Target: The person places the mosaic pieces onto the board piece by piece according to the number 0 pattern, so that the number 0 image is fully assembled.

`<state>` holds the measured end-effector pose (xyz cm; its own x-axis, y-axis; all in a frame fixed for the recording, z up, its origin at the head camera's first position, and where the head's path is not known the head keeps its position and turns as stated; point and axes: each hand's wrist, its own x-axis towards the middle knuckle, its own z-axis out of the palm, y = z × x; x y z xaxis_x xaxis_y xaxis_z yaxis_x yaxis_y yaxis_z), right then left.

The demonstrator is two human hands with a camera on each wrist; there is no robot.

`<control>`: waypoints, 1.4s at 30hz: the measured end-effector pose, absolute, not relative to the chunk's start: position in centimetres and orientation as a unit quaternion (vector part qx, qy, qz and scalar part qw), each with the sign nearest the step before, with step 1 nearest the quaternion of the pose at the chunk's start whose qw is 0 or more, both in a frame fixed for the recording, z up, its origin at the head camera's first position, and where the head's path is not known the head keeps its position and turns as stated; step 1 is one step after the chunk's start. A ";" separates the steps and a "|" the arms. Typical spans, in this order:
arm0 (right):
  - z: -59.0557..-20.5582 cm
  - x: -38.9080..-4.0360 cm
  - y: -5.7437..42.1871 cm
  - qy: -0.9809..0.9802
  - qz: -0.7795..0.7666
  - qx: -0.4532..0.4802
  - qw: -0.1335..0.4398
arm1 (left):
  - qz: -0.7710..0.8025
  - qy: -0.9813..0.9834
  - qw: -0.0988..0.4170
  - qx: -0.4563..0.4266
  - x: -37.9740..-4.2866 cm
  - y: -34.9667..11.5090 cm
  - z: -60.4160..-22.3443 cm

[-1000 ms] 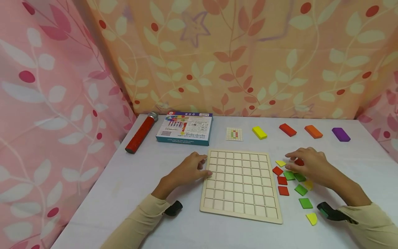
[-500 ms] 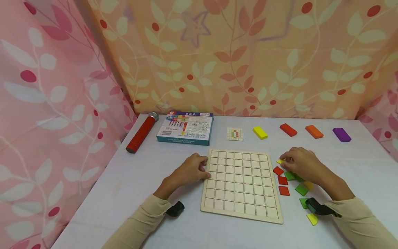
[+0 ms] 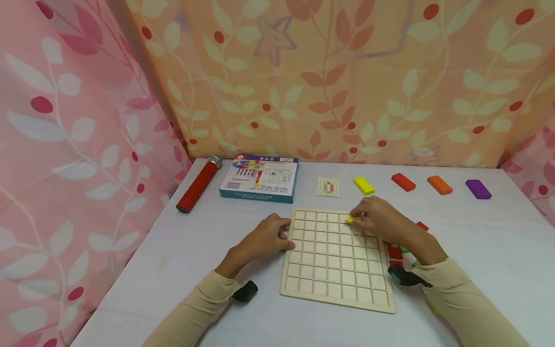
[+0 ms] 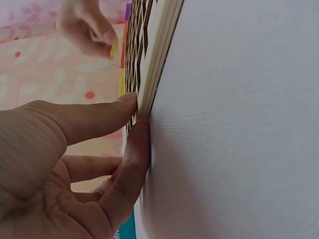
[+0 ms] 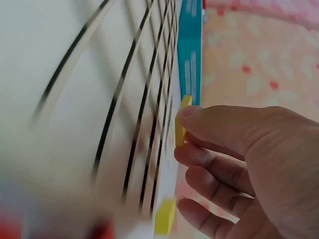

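A wooden grid board (image 3: 321,260) lies flat on the white table. My left hand (image 3: 268,233) holds the board's left edge; in the left wrist view its thumb (image 4: 107,117) rests on the top and a finger is against the side. Over the board's far rows, my right hand (image 3: 377,219) pinches a yellow tile (image 5: 182,122) between thumb and fingertip. The right wrist view shows this tile above the board, and its other fingers are loosely curled. Red tiles (image 3: 395,251) and green ones beside the board are partly hidden under my right forearm.
A small pattern card (image 3: 328,187) lies beyond the board. Yellow (image 3: 363,185), red (image 3: 403,182), orange (image 3: 440,185) and purple (image 3: 478,189) blocks line the back. At the back left are a flat box (image 3: 259,179) and a red microphone-like tube (image 3: 199,185).
My right hand reached into the tile pile, took a yellow tile and carried it left over the board's far rows. My left hand has stayed at the board's left edge.
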<state>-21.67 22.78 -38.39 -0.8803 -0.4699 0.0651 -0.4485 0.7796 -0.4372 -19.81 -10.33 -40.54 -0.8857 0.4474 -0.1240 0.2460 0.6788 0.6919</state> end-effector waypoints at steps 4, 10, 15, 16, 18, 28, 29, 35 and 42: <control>-38.8 -22.7 19.6 0.922 -0.231 -0.309 0.023 | 0.354 0.904 0.142 0.193 -19.9 -10.3 -40.6; -39.1 -23.3 16.6 0.914 -0.225 -0.336 0.037 | 0.355 0.903 0.148 0.189 -19.9 -10.3 -40.8; -39.0 -23.5 16.0 0.919 -0.208 -0.332 0.046 | 0.354 0.904 0.150 0.188 -20.0 -10.3 -40.7; -39.0 -23.4 16.0 0.920 -0.207 -0.330 0.049 | 0.355 0.903 0.150 0.188 -20.0 -10.2 -40.6; -39.0 -23.4 16.0 0.921 -0.210 -0.323 0.058 | 0.357 0.903 0.151 0.187 -19.9 -10.2 -40.6; -38.9 -22.9 16.7 0.917 -0.235 -0.310 0.086 | 0.354 0.903 0.151 0.191 -19.9 -10.2 -40.6; -38.7 -22.8 16.9 0.918 -0.239 -0.304 0.090 | 0.353 0.904 0.150 0.190 -19.9 -10.2 -40.6; -37.5 -21.1 20.5 0.928 -0.277 -0.232 0.093 | 0.352 0.904 0.147 0.193 -19.8 -10.2 -40.7; -37.2 -19.1 27.5 0.954 -0.244 -0.158 0.070 | 0.350 0.906 0.149 0.187 -19.8 -10.2 -40.5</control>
